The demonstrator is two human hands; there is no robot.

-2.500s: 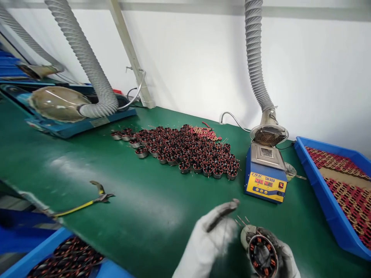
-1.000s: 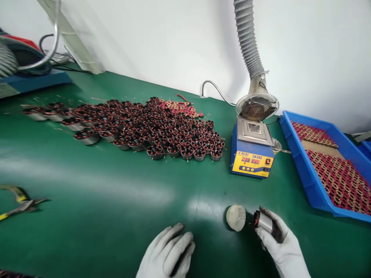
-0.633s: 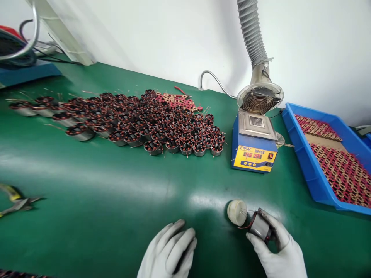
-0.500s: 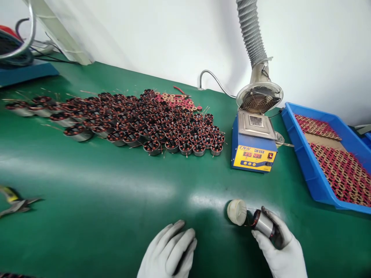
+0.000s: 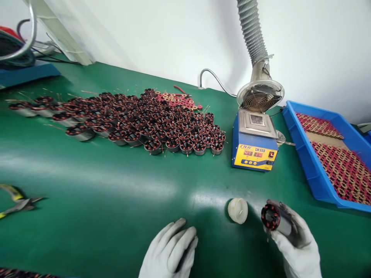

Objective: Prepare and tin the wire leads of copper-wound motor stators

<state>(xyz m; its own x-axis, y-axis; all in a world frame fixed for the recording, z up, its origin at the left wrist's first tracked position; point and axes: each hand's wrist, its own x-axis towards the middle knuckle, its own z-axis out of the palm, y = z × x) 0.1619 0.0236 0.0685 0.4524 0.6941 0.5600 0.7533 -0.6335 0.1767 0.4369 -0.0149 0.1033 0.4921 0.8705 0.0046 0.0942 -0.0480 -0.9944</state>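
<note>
My right hand [image 5: 295, 243], in a white glove with dirty fingertips, grips a small metal stator [image 5: 275, 219] with copper windings, its open end turned left. A small white round pot [image 5: 237, 210] stands on the green table [image 5: 116, 193] just left of the stator, not touching it. My left hand [image 5: 171, 253], also gloved, rests on the table near the front edge with its fingers loosely curled and nothing visible in it.
Several wound stators [image 5: 139, 121] lie packed at mid-table. A blue and yellow solder pot [image 5: 254, 144] stands right of them under a grey extraction hose [image 5: 252, 33]. A blue tray [image 5: 307, 162] of red parts lies at right. Yellow-handled cutters [image 5: 16, 199] lie at left.
My right hand has drawn the stator to the right, away from the white pot, and turned its open end leftward. The view swung right since the oldest frame. My left hand stays put.
</note>
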